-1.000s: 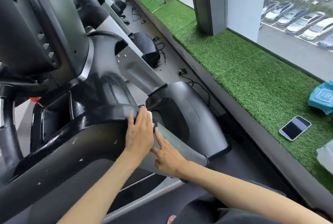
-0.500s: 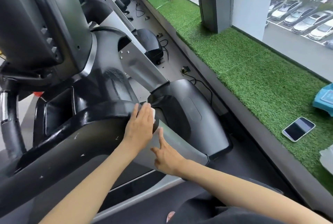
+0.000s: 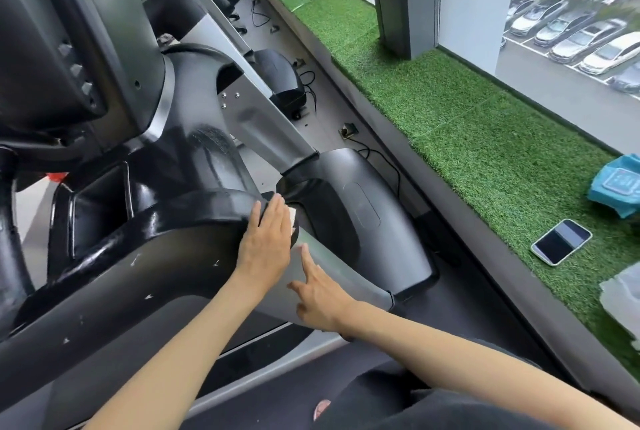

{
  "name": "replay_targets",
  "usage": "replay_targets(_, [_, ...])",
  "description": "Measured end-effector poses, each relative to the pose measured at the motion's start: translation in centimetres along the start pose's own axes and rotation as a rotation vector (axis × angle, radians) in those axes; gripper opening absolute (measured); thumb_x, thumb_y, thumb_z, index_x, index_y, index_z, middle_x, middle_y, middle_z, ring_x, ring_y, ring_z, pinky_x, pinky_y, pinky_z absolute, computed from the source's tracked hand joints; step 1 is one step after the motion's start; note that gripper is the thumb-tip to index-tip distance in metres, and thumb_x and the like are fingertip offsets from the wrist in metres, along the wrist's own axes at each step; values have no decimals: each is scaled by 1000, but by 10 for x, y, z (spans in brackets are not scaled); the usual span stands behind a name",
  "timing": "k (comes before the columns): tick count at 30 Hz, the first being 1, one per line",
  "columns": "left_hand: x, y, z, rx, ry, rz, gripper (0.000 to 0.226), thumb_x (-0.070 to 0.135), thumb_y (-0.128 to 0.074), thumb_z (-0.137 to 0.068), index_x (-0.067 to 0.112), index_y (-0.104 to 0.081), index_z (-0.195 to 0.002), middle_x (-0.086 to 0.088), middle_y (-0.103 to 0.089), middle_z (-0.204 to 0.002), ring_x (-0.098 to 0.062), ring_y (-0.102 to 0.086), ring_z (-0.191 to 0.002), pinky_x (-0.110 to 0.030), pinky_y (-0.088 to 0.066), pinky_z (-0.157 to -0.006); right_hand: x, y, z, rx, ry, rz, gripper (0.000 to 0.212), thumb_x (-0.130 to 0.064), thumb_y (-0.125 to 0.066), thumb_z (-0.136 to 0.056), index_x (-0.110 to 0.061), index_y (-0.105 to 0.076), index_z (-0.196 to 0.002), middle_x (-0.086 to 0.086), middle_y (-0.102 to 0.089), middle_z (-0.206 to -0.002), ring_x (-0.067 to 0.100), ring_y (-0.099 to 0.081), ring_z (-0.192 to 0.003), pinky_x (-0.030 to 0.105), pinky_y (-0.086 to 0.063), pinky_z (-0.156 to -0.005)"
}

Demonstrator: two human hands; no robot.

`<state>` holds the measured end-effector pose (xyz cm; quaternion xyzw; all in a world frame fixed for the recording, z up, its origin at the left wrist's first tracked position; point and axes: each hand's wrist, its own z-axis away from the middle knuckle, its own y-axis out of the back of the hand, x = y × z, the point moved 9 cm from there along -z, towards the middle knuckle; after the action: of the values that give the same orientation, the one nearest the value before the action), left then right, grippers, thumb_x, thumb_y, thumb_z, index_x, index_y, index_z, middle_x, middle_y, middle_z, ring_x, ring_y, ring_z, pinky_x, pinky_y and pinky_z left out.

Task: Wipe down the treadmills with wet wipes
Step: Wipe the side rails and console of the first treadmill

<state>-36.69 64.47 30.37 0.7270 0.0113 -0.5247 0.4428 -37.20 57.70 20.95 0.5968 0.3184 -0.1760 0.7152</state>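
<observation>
A black treadmill fills the left of the view, and its glossy side handrail (image 3: 145, 242) runs from lower left to centre. My left hand (image 3: 266, 242) lies flat on the rail's front end and presses a white wet wipe (image 3: 293, 215) against it; only a corner of the wipe shows past the fingers. My right hand (image 3: 320, 294) rests on the grey upright (image 3: 332, 256) just below, index finger stretched out, holding nothing. The console (image 3: 59, 48) stands at upper left.
A ledge of green artificial turf (image 3: 485, 138) runs along the window on the right. On it lie a smartphone (image 3: 561, 241), a blue wipes pack (image 3: 618, 187) and a clear plastic bag (image 3: 623, 298). Cables and more treadmills line the floor behind.
My left hand has slid a little forward along the rail end with the wipe under it. The right hand keeps its place on the upright. My head has shifted slightly.
</observation>
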Motion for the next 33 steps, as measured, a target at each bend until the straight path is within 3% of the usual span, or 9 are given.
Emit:
replay_targets(4, [40,-12,15,-63,-314,-86,51,35,-54,-80,11,-65,-124,-7,-55,-138,-16,-32,-142,-48,9,-115,-4,1,-1,4,21,19,55,-12,-55,-85,-11,-48,-139,28,34,-149,45,-19,-140,44,-25,-115])
replay_targets(8, [17,1,6,44,-170,-85,54,21,-25,-91,10,-53,-136,-7,-43,-149,-21,-12,-148,-50,13,-112,-2,-1,-2,-24,9,42,49,-13,-54,-87,-8,-51,-136,31,32,-149,45,-12,-143,42,-22,-116])
replay_targets(10, [36,-7,16,-40,-367,-44,50,20,-34,-94,11,-43,-142,-6,-32,-155,-23,3,-148,-52,16,-111,-3,-4,-2,-26,19,65,49,-14,-54,-87,-10,-51,-136,29,30,-151,45,-14,-142,43,-24,-115])
replay_targets(12, [34,0,23,-47,-371,124,43,20,-45,-92,14,-54,-134,-4,-40,-150,-23,-8,-149,-55,4,-111,-3,-7,-2,-43,19,79,50,-14,-53,-87,-13,-50,-137,29,30,-150,45,-22,-137,43,-28,-112])
replay_targets(15, [-8,18,27,130,-24,443,42,21,-34,-93,13,-65,-120,-3,-56,-137,-20,-27,-142,-58,-8,-107,-6,-5,-2,-49,3,92,42,-12,-52,-88,-7,-54,-130,35,32,-146,47,-29,-134,40,-28,-111])
replay_targets(19, [-86,26,57,365,491,881,44,21,-28,-100,6,-53,-133,-7,-51,-141,-18,-34,-139,-37,11,-114,-13,0,0,13,-32,71,25,-12,-49,-93,-3,-56,-115,30,28,-151,48,-24,-136,36,-29,-110])
replay_targets(24, [-165,-2,112,486,1086,865,42,19,-25,-102,12,-45,-139,-3,-44,-147,-7,-26,-142,-43,-3,-114,-31,-3,-5,141,-22,56,26,-7,-51,-91,-7,-57,-116,26,33,-150,48,-23,-140,31,-35,-106])
replay_targets(30, [-113,1,68,216,802,654,48,21,-21,-100,13,-41,-143,-5,-37,-152,-18,-23,-145,-48,-7,-115,-49,-6,-10,176,36,46,24,-1,-50,-88,-5,-58,-110,25,35,-149,49,-25,-139,24,-39,-76])
replay_targets(33, [-72,6,36,158,530,517,47,23,-25,-101,7,-46,-140,-8,-44,-148,-21,-34,-141,-48,-15,-114,-46,-6,-7,216,62,55,28,-4,-53,-90,-8,-59,-117,21,33,-151,45,-25,-141,28,-47,-86])
